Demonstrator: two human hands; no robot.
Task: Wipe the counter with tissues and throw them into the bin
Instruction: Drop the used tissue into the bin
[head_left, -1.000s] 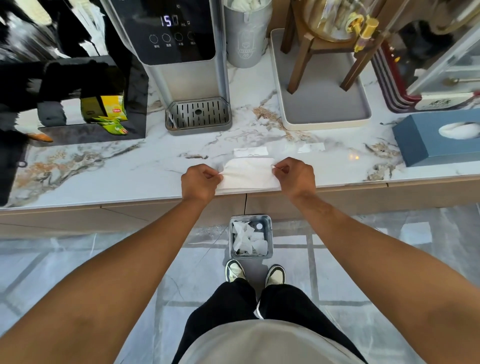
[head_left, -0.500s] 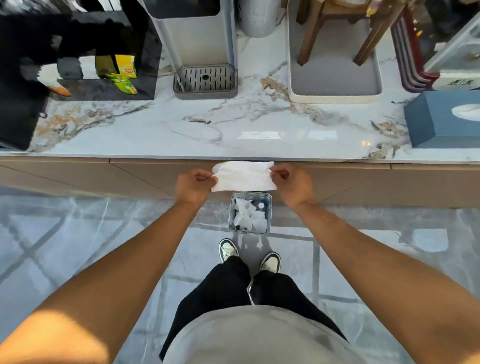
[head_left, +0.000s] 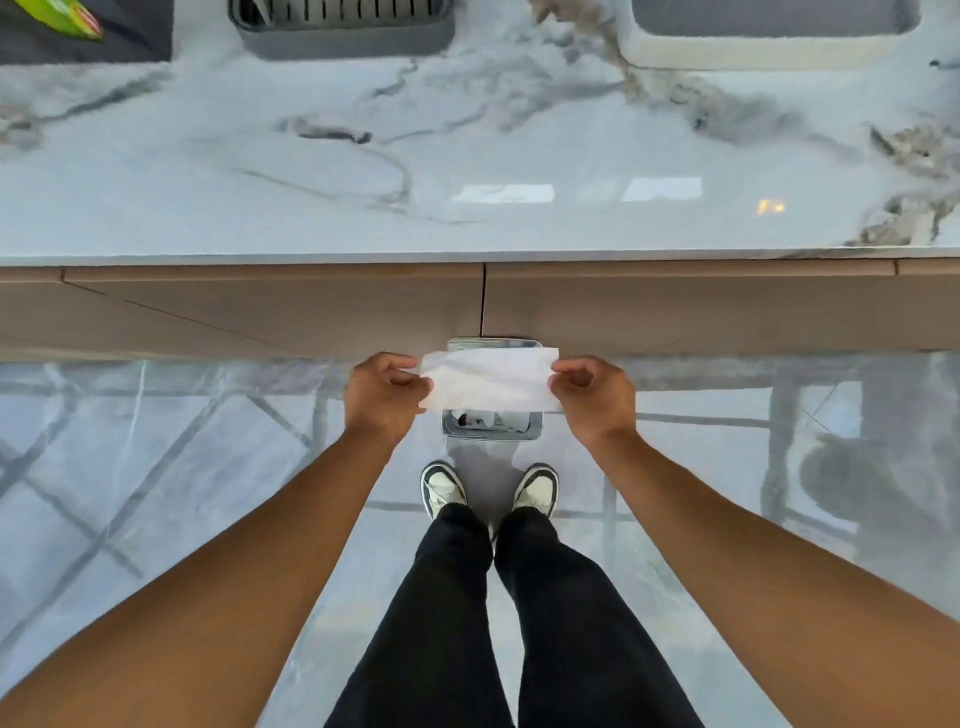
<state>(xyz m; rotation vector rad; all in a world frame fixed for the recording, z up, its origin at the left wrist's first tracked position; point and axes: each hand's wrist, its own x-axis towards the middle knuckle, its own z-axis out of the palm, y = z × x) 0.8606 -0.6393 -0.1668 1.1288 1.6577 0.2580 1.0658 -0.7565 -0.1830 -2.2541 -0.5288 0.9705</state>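
A white tissue (head_left: 488, 378) is stretched flat between my two hands, off the counter and directly above the bin. My left hand (head_left: 384, 395) pinches its left edge and my right hand (head_left: 595, 396) pinches its right edge. The small square metal bin (head_left: 491, 430) stands on the floor against the cabinet front, mostly hidden by the tissue; only its near rim and a strip of its far rim show. The white marble counter (head_left: 467, 171) lies beyond, its front edge above my hands in the frame.
On the counter's far side sit a grey drip tray (head_left: 343, 26) and a cream-rimmed tray (head_left: 753, 49). A green packet (head_left: 62, 15) lies on a dark tray at far left. My shoes (head_left: 441, 488) stand just behind the bin on the glossy tiled floor.
My hands have carried the tissue from the counter's front edge, over it and down until it hangs above the bin. My head has tilted further downward.
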